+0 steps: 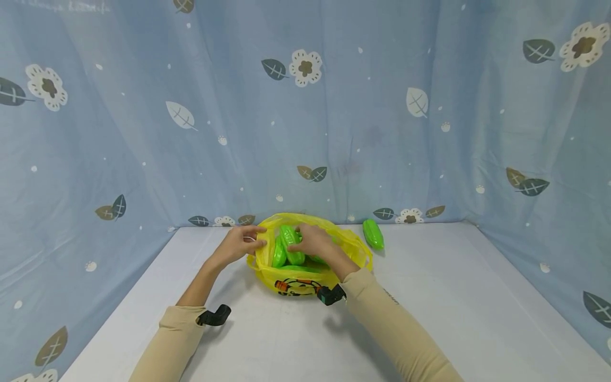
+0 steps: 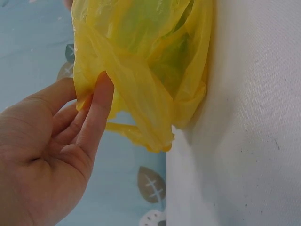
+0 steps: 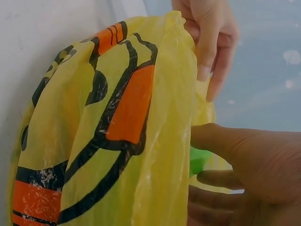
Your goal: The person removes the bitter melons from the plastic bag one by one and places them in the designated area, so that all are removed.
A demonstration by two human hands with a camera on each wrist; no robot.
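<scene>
A yellow plastic bag (image 1: 305, 218) with an orange and black print stands on the table with its mouth spread. Several bright green, cucumber-shaped pieces lie inside. My left hand (image 1: 237, 244) pinches the bag's left rim between thumb and fingers; in the left wrist view the thin film (image 2: 136, 80) is folded at the fingertips. My right hand (image 1: 315, 241) reaches into the mouth and grips an upright green cucumber-shaped piece (image 1: 292, 246). In the right wrist view, the bag's printed side (image 3: 127, 108) partly hides the right hand's fingers, and a bit of green (image 3: 199, 160) shows between them.
Another green cucumber-shaped piece (image 1: 373, 234) lies on the white table (image 1: 429, 297), right of the bag near the back edge. A blue patterned curtain (image 1: 358, 127) hangs behind and at both sides. Black camera mounts (image 1: 215, 315) sit on both wrists.
</scene>
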